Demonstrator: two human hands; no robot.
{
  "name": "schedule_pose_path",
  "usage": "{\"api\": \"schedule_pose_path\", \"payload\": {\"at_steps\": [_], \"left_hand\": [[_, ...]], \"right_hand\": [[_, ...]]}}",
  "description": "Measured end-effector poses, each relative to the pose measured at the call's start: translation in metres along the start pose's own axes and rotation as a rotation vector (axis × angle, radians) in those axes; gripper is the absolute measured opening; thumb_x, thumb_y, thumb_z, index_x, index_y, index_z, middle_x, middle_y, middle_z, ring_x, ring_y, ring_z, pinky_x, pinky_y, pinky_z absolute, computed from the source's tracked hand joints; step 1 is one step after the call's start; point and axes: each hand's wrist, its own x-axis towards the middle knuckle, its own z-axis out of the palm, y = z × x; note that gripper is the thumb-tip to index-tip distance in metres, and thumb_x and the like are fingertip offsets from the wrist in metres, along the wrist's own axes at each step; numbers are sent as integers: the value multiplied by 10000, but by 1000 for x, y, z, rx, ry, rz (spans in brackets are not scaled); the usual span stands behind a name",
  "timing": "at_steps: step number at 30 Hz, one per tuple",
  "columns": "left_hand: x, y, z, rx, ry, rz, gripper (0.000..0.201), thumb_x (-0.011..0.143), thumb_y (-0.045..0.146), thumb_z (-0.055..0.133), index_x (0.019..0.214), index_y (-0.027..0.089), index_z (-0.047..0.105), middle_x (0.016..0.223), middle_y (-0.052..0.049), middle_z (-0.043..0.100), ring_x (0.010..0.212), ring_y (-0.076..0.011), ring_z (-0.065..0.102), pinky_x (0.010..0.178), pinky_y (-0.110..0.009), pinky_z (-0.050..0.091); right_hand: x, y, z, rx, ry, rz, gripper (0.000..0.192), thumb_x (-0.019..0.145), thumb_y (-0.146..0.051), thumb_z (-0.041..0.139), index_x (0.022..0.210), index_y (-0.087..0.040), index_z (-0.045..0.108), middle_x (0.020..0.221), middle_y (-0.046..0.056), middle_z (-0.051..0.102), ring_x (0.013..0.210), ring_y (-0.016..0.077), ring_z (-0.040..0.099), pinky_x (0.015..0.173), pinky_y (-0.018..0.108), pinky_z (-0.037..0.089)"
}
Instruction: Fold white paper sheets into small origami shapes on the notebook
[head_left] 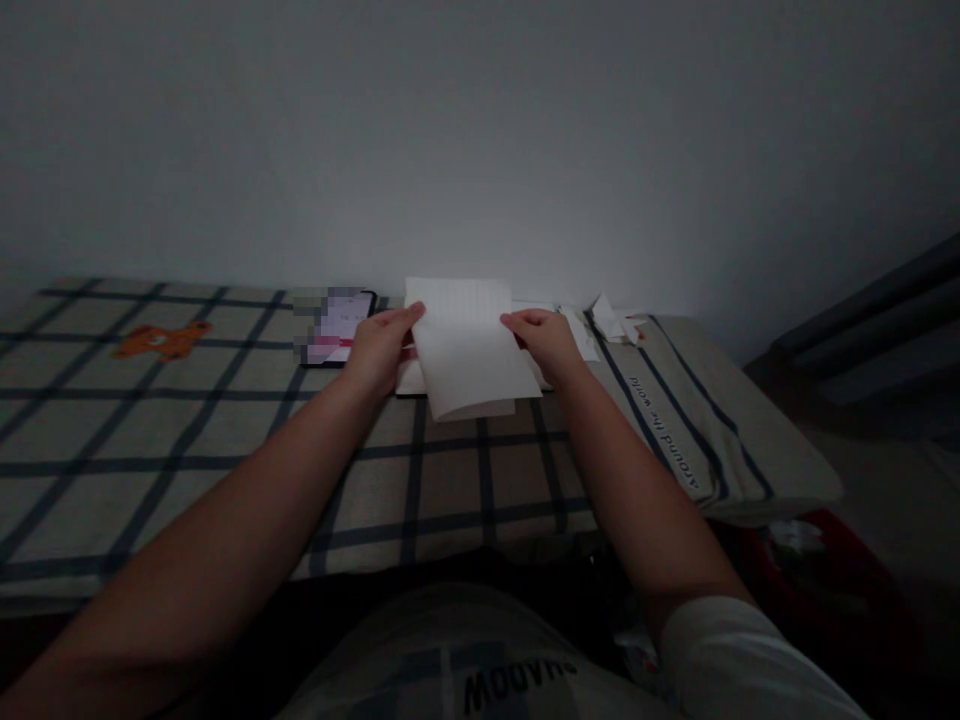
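Observation:
A white sheet of paper [476, 345] is held up between my two hands, its lower part curling over so that a second layer shows below. My left hand [382, 345] pinches its left edge with thumb and fingers. On the opposite edge, my right hand [546, 340] grips the paper the same way. Faint ruled lines show on the sheet's upper part. Beneath it lies something flat and white with a dark lower edge, mostly hidden, perhaps a notebook or pad [409, 380].
Left of my hands lies a lit phone or tablet [341, 325]. An orange bear-shaped item [163, 341] is farther left. Torn paper scraps [611, 322] lie at the right. A checked cloth [247, 430] covers the table against the wall. Below right is a red container [832, 570].

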Motion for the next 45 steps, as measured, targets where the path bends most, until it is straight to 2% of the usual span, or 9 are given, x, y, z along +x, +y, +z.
{"api": "schedule_pose_path", "payload": {"at_steps": [3,6,12,16,21,32,37,41,45], "left_hand": [[-3,2,1,52,-11,-24,185,733,299,817,731,155,701,728,-27,702,605,-125,611,534,-222,461],[-3,0,0,73,-17,-16,186,730,260,814,670,161,669,695,-14,687,591,-118,610,523,-214,443],[5,-4,-3,63,67,61,165,753,213,779,648,165,661,628,11,651,538,-99,566,514,-210,432],[8,-4,-4,29,93,115,150,755,217,777,664,160,672,629,9,644,537,-97,546,515,-210,436],[9,-6,-4,27,103,121,133,768,227,780,697,155,694,683,-14,677,587,-114,590,552,-224,482],[10,-5,-3,6,84,62,127,798,206,747,702,152,683,674,-8,675,564,-108,585,537,-218,464],[9,-4,-2,13,85,49,145,814,211,736,697,154,672,678,-8,660,563,-103,576,543,-218,453],[10,-5,-3,12,105,82,141,809,206,729,690,167,666,684,2,651,578,-95,559,563,-205,457],[10,-5,-4,1,103,122,163,790,261,759,701,176,652,700,4,648,610,-101,567,604,-207,481]], "right_hand": [[1,-2,0,12,74,-18,172,794,-303,763,673,-194,709,568,-35,589,566,105,495,602,282,389],[2,-2,0,75,92,-23,148,780,-296,768,692,-188,721,572,-36,591,561,101,490,591,277,391],[1,-2,-1,170,-50,56,163,763,-337,795,773,-180,752,640,-21,628,603,97,516,612,268,437],[0,1,-2,121,-116,73,163,740,-318,812,709,-182,729,610,-33,587,587,91,479,614,271,436],[3,7,-1,57,-107,35,206,735,-370,813,706,-184,730,626,-13,616,619,112,523,639,290,436],[1,4,0,-80,-46,-40,220,759,-396,786,719,-189,722,604,-16,603,622,129,521,654,307,408],[1,5,0,-23,-51,-29,233,731,-403,804,737,-182,729,615,-18,608,617,119,517,651,301,411],[2,7,0,79,-119,18,263,698,-418,831,759,-179,741,652,-14,629,624,111,525,654,296,432],[1,6,0,54,-113,43,217,703,-379,832,730,-186,735,660,-10,645,631,114,534,662,298,435]]}}
